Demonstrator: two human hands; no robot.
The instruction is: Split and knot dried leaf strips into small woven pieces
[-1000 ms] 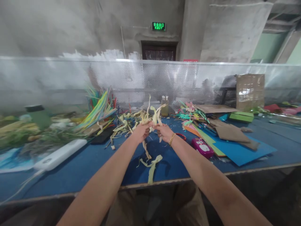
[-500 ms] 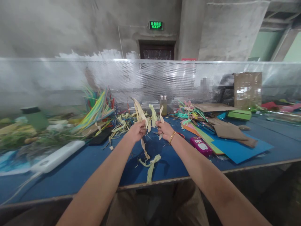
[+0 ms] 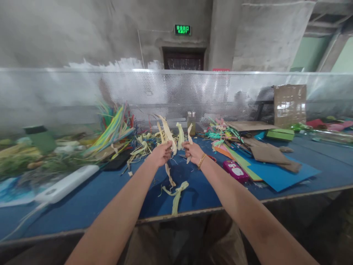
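My left hand [image 3: 162, 152] is closed around the base of a long, pale dried corn husk [image 3: 167, 131], which stands up from the fingers. A thinner strip hangs below that hand toward the table. A short distance to the right, my right hand [image 3: 194, 152], with a gold bracelet at the wrist, pinches a greenish-yellow husk piece [image 3: 180, 134]. Another narrow, curled husk strip [image 3: 190, 133] rises out of the same hand. The two hands are apart, held above the blue table [image 3: 197, 180]. Near the front edge lies a knotted husk piece [image 3: 178, 197].
Left stand a white power strip [image 3: 68, 182], a green bottle [image 3: 40, 140] and a bundle of coloured strips [image 3: 113, 129]. Husk scraps [image 3: 142, 143] and a glass jar [image 3: 191, 123] lie beyond the hands. Right are a purple case [image 3: 235, 171], blue sheet [image 3: 286, 175] and cardboard [image 3: 270, 152].
The husk in my left hand has turned slightly, its tip shifting a little to the right. Both hands stay in nearly the same place.
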